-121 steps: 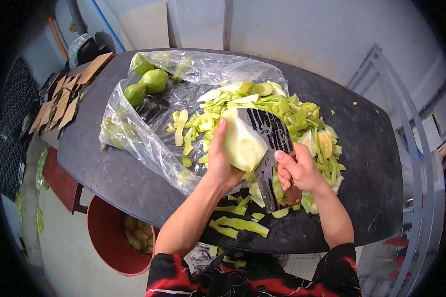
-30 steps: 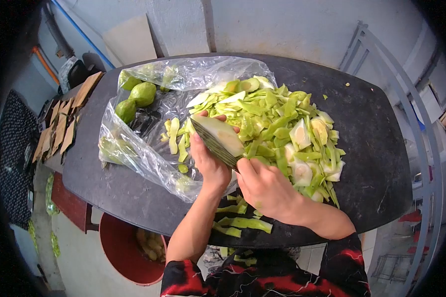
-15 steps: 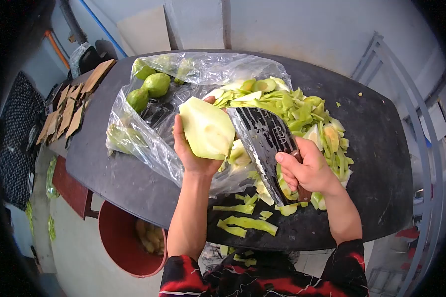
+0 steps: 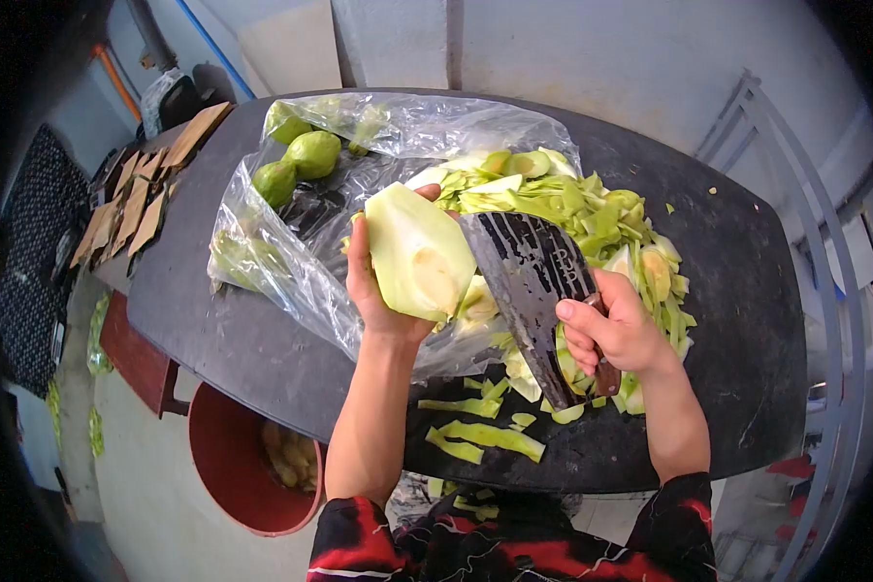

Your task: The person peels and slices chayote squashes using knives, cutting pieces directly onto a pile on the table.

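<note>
Taking the peeled fruit (image 4: 412, 238) as the centre of the clock, we see a pale green, angular body with broad, smooth, planed facets and an oval, creamier patch low on its near face. It is held above the black table (image 4: 213, 339), in front of the crinkled, transparent plastic bag (image 4: 306, 306). The broad knife (image 4: 524, 281), at 4 o'clock, has a flat, dark metal blade marked by pale, wet-looking streaks, and a brown handle. From 2 to 4 o'clock we note the peel heap (image 4: 563, 204), a loose mass of thin, limp strips and flat slices; separate peel strips (image 4: 495, 438) lie at 5 o'clock. Whole green fruits (image 4: 312, 155), rounded and glossy, sit between 10 and 11 o'clock; the round red bucket (image 4: 225, 475) stands on the floor at 7 o'clock.

The left hand (image 4: 386, 312) is partly open in a cupped grasp around the peeled fruit, thumb along its 9 o'clock side, fingertips showing at 12 o'clock. The right hand (image 4: 613, 325) is closed around the knife's handle, thumb laid toward the blade. We cannot tell whether the blade's upper corner touches the fruit.

The fruit's long axis runs from 11 to 5 o'clock, its narrower end pointing to 5; the blade's cutting side lies nearly parallel.
</note>
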Tool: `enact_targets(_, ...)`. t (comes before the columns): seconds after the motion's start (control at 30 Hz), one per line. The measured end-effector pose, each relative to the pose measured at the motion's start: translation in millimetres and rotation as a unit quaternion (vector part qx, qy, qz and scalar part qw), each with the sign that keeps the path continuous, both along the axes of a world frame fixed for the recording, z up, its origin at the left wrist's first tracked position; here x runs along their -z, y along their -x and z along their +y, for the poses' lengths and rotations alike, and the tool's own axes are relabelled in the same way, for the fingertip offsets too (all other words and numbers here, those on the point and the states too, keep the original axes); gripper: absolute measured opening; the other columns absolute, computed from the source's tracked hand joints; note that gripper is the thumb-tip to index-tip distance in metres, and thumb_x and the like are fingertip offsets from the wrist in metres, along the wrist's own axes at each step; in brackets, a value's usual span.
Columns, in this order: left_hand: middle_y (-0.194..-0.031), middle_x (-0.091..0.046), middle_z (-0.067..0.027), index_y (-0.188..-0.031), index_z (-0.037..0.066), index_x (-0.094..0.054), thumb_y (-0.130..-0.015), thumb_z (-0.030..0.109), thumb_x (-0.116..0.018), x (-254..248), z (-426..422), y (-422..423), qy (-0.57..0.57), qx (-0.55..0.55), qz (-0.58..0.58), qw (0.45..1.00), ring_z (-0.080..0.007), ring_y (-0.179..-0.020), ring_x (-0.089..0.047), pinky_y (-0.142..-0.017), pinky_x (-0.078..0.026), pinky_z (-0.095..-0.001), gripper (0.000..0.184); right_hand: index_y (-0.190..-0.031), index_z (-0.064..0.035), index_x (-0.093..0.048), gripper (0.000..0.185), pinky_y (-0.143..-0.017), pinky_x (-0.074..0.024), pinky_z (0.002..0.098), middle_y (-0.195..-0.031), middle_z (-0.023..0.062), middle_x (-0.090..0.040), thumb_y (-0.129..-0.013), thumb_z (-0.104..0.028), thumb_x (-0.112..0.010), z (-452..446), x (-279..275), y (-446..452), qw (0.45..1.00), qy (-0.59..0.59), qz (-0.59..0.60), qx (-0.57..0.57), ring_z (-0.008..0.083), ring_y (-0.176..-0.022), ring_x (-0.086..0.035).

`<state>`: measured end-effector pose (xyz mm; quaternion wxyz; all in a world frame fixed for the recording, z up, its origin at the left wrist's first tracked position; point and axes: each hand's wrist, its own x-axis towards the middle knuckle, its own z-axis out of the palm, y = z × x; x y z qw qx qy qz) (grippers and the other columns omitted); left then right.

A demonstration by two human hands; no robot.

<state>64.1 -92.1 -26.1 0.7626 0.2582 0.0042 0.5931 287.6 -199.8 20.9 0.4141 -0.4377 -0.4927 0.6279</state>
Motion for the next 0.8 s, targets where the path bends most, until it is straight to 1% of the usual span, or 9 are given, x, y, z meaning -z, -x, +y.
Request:
enact_targets(0.17,-0.128,-0.059,-0.0151,-0.136,-0.002,-0.048,-0.097,0.054,-0.048,-0.5,-0.6,-0.5,0.021,0.006,-0.024,0.999,-0.0281,-0.108,-0.064,-0.087,-0.059,-0.0417,0.068,-0.108,-0.0013,-0.05,0.015,-0.043,-0.0443,0.0268,-0.058,-0.0008,-0.046,-0.1,-0.014,-0.055,0.2,0.5,-0.7,1.0,-0.006,-0.007,0.001,0.008,-0.046,-0.046)
enact_targets(0.23,-0.132,-0.056,-0.0158,-0.136,-0.002,-0.048,-0.097,0.054,-0.049,0.1,0.4,0.9,-0.039,0.077,-0.04,0.995,-0.0307,-0.109,-0.062,-0.085,-0.059,-0.0453,0.068,-0.107,-0.0014,-0.05,0.015,-0.043,-0.0443,0.0267,-0.059,-0.0008,-0.046,-0.1,-0.014,-0.055,0.3,0.6,-1.5,1.0,-0.011,-0.007,0.003,0.008,-0.046,-0.046)
enact_targets(0.33,-0.133,-0.055,-0.0163,-0.136,-0.002,-0.048,-0.097,0.054,-0.049,-2.6,-0.1,0.3,-0.057,0.106,-0.069,0.99,-0.0326,-0.11,-0.062,-0.084,-0.059,-0.0479,0.068,-0.105,-0.002,-0.049,0.013,-0.043,-0.0441,0.0269,-0.059,-0.001,-0.046,-0.1,-0.013,-0.055,0.2,-0.1,-4.0,1.0,-0.007,-0.011,0.009,0.0079,-0.046,-0.046)
enact_targets(0.47,-0.132,-0.055,-0.0154,-0.135,-0.002,-0.048,-0.097,0.054,-0.048,-0.7,0.2,1.4,-0.041,0.092,-0.063,0.993,-0.0326,-0.11,-0.061,-0.082,-0.06,-0.0472,0.068,-0.102,-0.0026,-0.048,0.013,-0.043,-0.044,0.0274,-0.059,-0.001,-0.045,-0.1,-0.013,-0.056,-0.1,0.1,-5.4,1.0,-0.003,0.006,0.0,0.0081,-0.047,-0.046)
enact_targets(0.53,-0.126,-0.057,-0.0203,-0.135,-0.003,-0.048,-0.096,0.055,-0.048,0.8,1.8,3.4,-0.044,0.077,-0.019,0.996,-0.0327,-0.106,-0.063,-0.078,-0.061,-0.0459,0.07,-0.101,-0.0027,-0.048,0.013,-0.044,-0.044,0.0276,-0.059,-0.001,-0.045,-0.1,-0.013,-0.056,-0.2,0.1,-5.6,1.0,0.001,0.009,-0.001,0.0082,-0.047,-0.046)
enact_targets(0.57,-0.126,-0.057,-0.0203,-0.135,-0.003,-0.048,-0.096,0.055,-0.048,-1.3,0.5,2.2,-0.043,0.076,-0.02,0.996,-0.0327,-0.106,-0.063,-0.078,-0.061,-0.0459,0.07,-0.101,-0.0026,-0.048,0.013,-0.044,-0.044,0.0276,-0.059,-0.001,-0.045,-0.1,-0.013,-0.056,-0.1,0.7,-5.9,1.0,0.003,0.003,-0.002,0.0082,-0.047,-0.046)
enact_targets(0.63,-0.117,-0.06,-0.0266,-0.134,-0.004,-0.048,-0.096,0.056,-0.048,-7.5,-3.1,-1.5,-0.003,0.02,-0.03,0.999,-0.0325,-0.101,-0.065,-0.075,-0.062,-0.0434,0.072,-0.101,-0.0025,-0.048,0.014,-0.044,-0.044,0.0275,-0.059,-0.0011,-0.045,-0.1,-0.013,-0.056,0.2,1.8,-6.9,1.0,0.004,-0.002,-0.004,0.0082,-0.047,-0.046)
enact_targets(0.73,-0.11,-0.062,-0.027,-0.134,-0.004,-0.048,-0.095,0.057,-0.048,1.7,5.5,4.7,-0.037,0.042,0.003,0.998,-0.0319,-0.098,-0.066,-0.074,-0.062,-0.0408,0.072,-0.101,-0.0023,-0.048,0.014,-0.044,-0.044,0.0275,-0.059,-0.0011,-0.045,-0.1,-0.014,-0.056,1.8,3.3,-7.9,1.0,0.008,-0.003,-0.021,0.0082,-0.047,-0.046)
enact_targets(0.8,-0.11,-0.063,-0.025,-0.134,-0.004,-0.048,-0.095,0.057,-0.048,1.4,5.1,4.3,-0.036,0.036,0.01,0.999,-0.0317,-0.098,-0.066,-0.073,-0.062,-0.0396,0.072,-0.101,-0.0021,-0.048,0.015,-0.044,-0.0438,0.0276,-0.058,-0.0009,-0.046,-0.1,-0.015,-0.056,2.1,3.9,-8.5,1.0,0.008,-0.008,-0.028,0.0083,-0.047,-0.046)
